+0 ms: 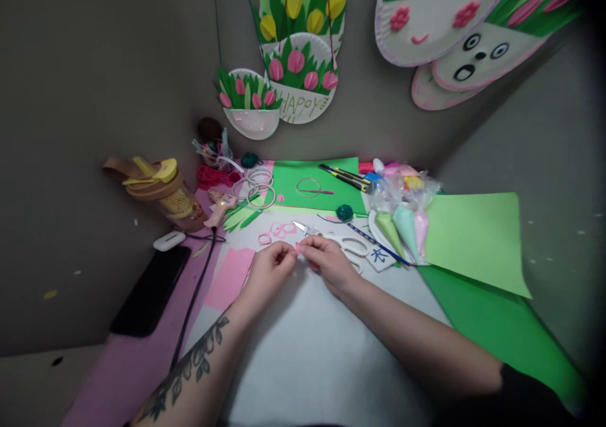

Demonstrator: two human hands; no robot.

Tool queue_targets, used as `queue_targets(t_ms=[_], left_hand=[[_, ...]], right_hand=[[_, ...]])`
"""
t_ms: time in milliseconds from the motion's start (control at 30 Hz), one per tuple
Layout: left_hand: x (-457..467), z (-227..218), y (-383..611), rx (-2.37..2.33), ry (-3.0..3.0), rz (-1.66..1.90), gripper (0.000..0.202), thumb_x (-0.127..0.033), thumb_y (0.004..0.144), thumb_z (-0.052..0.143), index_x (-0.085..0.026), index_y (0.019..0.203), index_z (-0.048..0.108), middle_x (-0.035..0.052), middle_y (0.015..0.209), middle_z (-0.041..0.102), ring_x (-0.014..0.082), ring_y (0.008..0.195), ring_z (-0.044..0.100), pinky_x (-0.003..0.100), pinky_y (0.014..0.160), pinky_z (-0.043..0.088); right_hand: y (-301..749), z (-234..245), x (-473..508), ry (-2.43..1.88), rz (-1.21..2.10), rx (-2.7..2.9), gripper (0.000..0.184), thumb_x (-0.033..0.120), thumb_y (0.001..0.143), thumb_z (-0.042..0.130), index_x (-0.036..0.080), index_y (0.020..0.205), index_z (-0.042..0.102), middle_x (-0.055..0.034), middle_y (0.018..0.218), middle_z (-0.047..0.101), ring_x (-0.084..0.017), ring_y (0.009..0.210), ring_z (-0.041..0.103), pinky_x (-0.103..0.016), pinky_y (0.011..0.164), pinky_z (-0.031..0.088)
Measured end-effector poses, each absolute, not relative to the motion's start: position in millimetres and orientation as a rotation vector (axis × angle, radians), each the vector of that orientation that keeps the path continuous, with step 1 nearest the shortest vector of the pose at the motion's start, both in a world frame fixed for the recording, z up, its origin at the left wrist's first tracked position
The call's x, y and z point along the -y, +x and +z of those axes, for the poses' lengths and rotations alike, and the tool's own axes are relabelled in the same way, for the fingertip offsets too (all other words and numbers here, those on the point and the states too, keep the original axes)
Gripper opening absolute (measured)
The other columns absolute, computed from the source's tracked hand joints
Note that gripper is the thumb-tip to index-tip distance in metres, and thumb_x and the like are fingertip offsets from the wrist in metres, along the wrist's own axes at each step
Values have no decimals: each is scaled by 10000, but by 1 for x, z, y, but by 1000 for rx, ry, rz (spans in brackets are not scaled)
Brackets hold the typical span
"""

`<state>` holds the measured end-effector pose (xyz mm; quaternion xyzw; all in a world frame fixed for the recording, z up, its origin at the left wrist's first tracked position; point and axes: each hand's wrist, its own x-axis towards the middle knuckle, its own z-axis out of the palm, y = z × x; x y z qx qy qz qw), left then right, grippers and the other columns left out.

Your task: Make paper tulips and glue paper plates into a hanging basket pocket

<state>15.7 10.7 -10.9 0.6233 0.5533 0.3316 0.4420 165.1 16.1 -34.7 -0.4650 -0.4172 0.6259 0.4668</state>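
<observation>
Left hand and right hand pinch pink paper between them.

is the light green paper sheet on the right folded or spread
Spread: the light green rectangular paper sheet lies opened out, its broad face showing no crease.

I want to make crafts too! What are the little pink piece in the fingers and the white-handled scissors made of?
The pink piece looks like matte paper, maybe thin foam: dull pink like the flat sheet nearby, but too small to be sure. The scissors have gleaming grey blades, likely metal, and smooth white handles, probably plastic.
</observation>
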Motion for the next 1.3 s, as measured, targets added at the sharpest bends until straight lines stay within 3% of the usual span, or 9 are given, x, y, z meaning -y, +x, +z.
queue_targets(t_ms=[233,333,400,500,667,833,967,1133,1300], left_hand=[[-8,-9,15,-1387,1743,765,196,-299,841,485,-179,745,606,1,703,623,139,650,536,239,623,387],[-8,-8,16,-1360,1873,713,172,-258,845,478,-182,768,611,10,734,632,140,664,537,243,645,391],[-8,-8,17,-1337,1944,690,155,-231,841,478,-184,793,618,17,750,639,144,677,546,247,656,397],[-9,-9,16,-1315,2010,683,144,-202,828,477,-186,796,617,23,757,641,151,693,554,251,666,400],[-11,-10,11,-1318,1952,687,169,-194,832,456,-187,735,593,12,733,635,146,695,552,244,670,396],[-9,-10,12,-1377,1803,739,175,-297,844,499,-187,814,632,3,760,655,138,679,553,237,652,394],[-8,-10,16,-1344,1722,730,181,-287,821,498,-175,756,625,-13,687,618,125,637,524,226,610,372],[-9,-7,17,-1308,1558,723,169,-293,786,508,-163,710,584,-17,654,566,125,635,500,230,603,363],[-11,-5,16,-1349,1496,746,168,-305,773,519,-162,715,584,-12,655,565,135,645,507,244,618,370]], right_hand=[[169,-35,-17,-1219,1348,1132,170,344,735,653,220,843,609,26,694,569,-119,567,471,-226,498,342],[170,-32,-18,-1193,1224,1270,88,277,726,608,199,684,611,0,718,587,-144,688,525,-248,605,400],[169,-31,-18,-1191,1318,1227,123,253,701,585,189,596,584,8,647,551,-126,613,483,-240,549,367],[169,-30,-21,-1204,1587,954,126,287,660,607,185,597,566,51,517,431,-86,456,316,-225,419,203],[174,-30,-27,-1189,1509,868,151,306,646,656,182,618,575,67,501,406,-66,438,247,-233,421,125],[172,-30,-23,-1206,1459,1013,120,282,665,636,186,606,594,57,508,438,-76,453,295,-241,441,181],[168,-32,-19,-1215,1454,1069,125,291,691,627,190,620,604,48,545,468,-85,471,315,-247,457,208],[174,-32,-23,-1224,1274,1069,224,314,731,648,241,939,610,42,782,567,-85,519,369,-238,501,281],[176,-30,-22,-1230,1212,1221,122,305,748,621,203,696,578,29,677,512,-125,614,452,-260,604,354]])
